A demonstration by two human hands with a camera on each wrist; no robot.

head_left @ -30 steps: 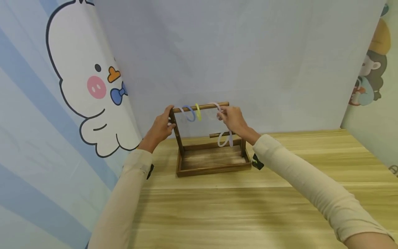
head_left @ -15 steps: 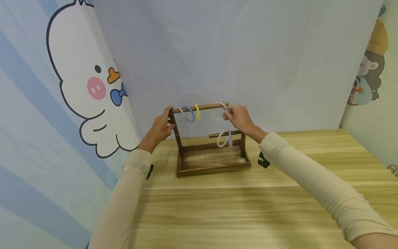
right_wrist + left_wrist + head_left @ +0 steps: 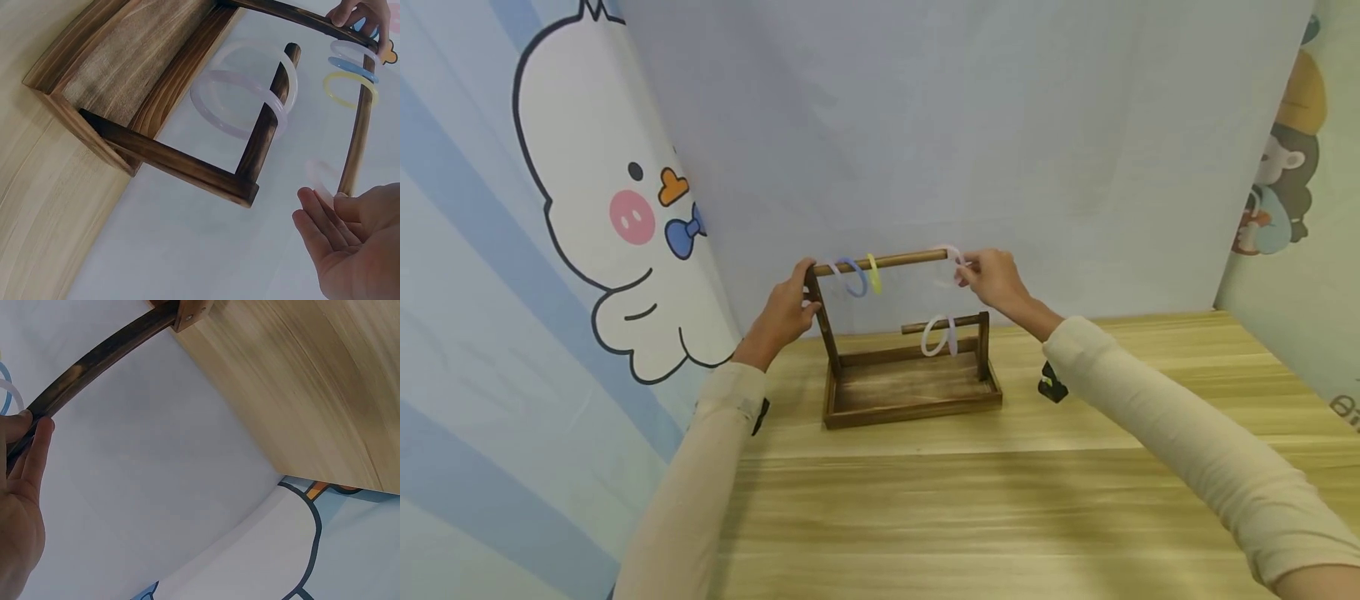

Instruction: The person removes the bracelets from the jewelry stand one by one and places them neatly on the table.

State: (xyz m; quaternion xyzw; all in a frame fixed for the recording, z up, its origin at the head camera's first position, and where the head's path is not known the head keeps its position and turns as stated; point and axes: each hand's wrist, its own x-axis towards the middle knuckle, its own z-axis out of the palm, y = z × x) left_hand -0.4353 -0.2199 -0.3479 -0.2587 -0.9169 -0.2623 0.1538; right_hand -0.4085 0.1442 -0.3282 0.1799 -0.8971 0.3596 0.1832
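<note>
My left hand (image 3: 784,312) grips the top of the left post of a brown wooden rack (image 3: 913,408), thumb and fingers on either side of it in the left wrist view. At the free right end of the upper bar (image 3: 910,259), my right hand (image 3: 996,277) pinches a pale pink bangle (image 3: 957,252), partly hidden by the fingers. Along that bar's left part hang a pale lilac bangle (image 3: 350,45), a blue bangle (image 3: 860,280) and a yellow bangle (image 3: 874,273). The lower bar (image 3: 265,122) carries a white bangle (image 3: 292,81) and a lilac bangle (image 3: 206,106).
The rack's tray base stands on a wood-grain table (image 3: 925,508), close to a pale backdrop (image 3: 1000,125). A cartoon-printed curtain (image 3: 580,167) hangs at the left, and another printed panel (image 3: 1285,275) at the right.
My right hand has moved rightward along the upper bar with the pale pink bangle, reaching the bar's free end. The left hand keeps its grip on the post.
</note>
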